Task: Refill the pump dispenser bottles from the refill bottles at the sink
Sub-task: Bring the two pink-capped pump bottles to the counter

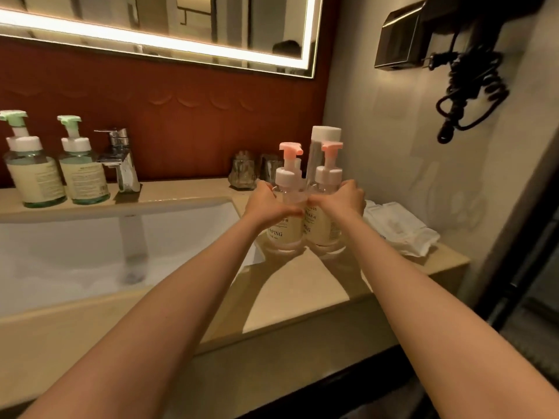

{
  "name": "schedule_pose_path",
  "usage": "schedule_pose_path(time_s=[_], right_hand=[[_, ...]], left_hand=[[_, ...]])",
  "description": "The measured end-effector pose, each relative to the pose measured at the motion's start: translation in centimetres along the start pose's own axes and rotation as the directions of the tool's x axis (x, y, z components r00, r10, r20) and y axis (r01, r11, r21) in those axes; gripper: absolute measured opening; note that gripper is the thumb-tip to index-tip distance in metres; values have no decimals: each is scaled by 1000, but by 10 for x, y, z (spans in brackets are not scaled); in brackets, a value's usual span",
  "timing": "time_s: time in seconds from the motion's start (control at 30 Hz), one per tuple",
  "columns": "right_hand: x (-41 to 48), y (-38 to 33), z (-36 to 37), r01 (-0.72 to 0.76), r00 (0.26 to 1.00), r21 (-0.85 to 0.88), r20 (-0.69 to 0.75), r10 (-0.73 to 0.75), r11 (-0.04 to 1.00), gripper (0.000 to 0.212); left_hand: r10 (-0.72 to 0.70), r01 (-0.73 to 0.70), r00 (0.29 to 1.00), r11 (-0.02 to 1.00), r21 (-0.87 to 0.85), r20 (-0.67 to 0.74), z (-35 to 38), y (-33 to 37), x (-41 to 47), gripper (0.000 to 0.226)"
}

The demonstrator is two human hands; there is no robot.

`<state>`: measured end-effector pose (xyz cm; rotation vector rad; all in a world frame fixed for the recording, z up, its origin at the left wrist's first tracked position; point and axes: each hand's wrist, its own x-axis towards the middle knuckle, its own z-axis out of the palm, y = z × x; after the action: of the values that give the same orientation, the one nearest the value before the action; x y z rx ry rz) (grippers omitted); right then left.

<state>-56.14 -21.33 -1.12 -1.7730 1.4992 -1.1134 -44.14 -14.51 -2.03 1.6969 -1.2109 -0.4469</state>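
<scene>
Two clear pump bottles with pink pump heads stand side by side on the beige counter right of the sink. My left hand (270, 204) grips the left pink pump bottle (286, 234) around its shoulder. My right hand (343, 201) grips the right pink pump bottle (325, 231) the same way. Both hold pale cream liquid. Right behind them stands a taller clear bottle with a white cap (325, 137). Two larger bottles with green pump heads, one (31, 173) and the other (81, 173), stand at the back left of the counter.
A white rectangular sink (121, 234) lies to the left, with a chrome faucet (121, 158) behind it. Two glass tumblers (257, 170) stand at the back wall. White folded packets (399, 228) lie at the right. A wall hair dryer with a coiled cord (465, 86) hangs above.
</scene>
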Motion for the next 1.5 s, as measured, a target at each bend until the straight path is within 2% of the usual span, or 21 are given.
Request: schedule_pose_path(time_s=[0.13, 0.23, 0.4, 0.47, 0.5, 0.57, 0.6, 0.63, 0.73, 0.87, 0.93, 1.0, 1.1, 1.23, 1.4, 1.47, 1.5], right_hand=[[-1, 15, -19, -38, 999, 6, -25, 38, 999, 81], [-1, 24, -29, -48, 998, 63, -27, 49, 997, 87], [-8, 29, -36, 23, 996, 61, -92, -18, 998, 93], [-16, 28, -32, 123, 975, 71, -195, -107, 990, 85], [-24, 28, -29, 232, 939, 85, -279, -201, 969, 74], [-41, 29, -20, 464, 819, 109, -431, -378, 879, 56], [-47, 30, -15, 532, 784, 128, -449, -429, 837, 53], [-51, 31, -8, 552, 790, 155, -411, -455, 819, 54], [-52, 36, 7, 457, 888, 263, -186, -420, 850, 72], [-43, 33, 17, 301, 942, 392, 19, -335, 869, 89], [-36, 29, 20, 202, 959, 416, 101, -266, 887, 95], [-29, 25, 25, 113, 972, 427, 141, -190, 897, 91], [-25, 27, 33, 102, 986, 378, 82, -144, 920, 67], [-27, 29, 40, 164, 986, 283, -23, -164, 945, 53], [-32, 26, 44, 252, 966, 201, -115, -233, 947, 36], [-34, 27, 41, 285, 954, 167, -141, -264, 944, 36], [-36, 26, 40, 262, 963, 205, -122, -241, 943, 35]], left_hand=[[31, -30, 999, 999, -15, 31, 20, 10, -6, 81], [50, -49, 997, 999, -23, 59, 29, 15, -8, 82], [42, -36, 991, 998, -51, 129, 34, 19, -8, 86], [39, -31, 988, 998, -58, 150, 32, 18, -8, 87], [41, -32, 986, 997, -63, 159, 31, 18, -8, 88], [35, -20, 983, 996, -88, 179, 29, 17, -8, 96], [32, -12, 980, 994, -104, 195, 27, 17, -8, 100], [25, 2, 975, 993, -118, 223, 25, 17, -7, 104], [24, 31, 960, 981, -190, 279, 16, 22, -6, 96], [67, -14, 985, 951, -310, 160, 6, 34, 4, 71], [110, -67, 980, 966, -248, 166, 6, 40, 8, 62], [161, -128, 967, 978, -166, 198, 10, 44, 9, 52], [234, -221, 963, 969, -110, 134, 18, 42, 8, 34], [246, -231, 967, 957, -176, 67, 19, 35, 12, 48], [219, -220, 967, 975, 5, -129, 31, 35, 15, 60], [213, -200, 954, 976, 83, -212, 33, 34, 16, 66], [199, -175, 951, 977, 118, -235, 33, 32, 18, 71]])
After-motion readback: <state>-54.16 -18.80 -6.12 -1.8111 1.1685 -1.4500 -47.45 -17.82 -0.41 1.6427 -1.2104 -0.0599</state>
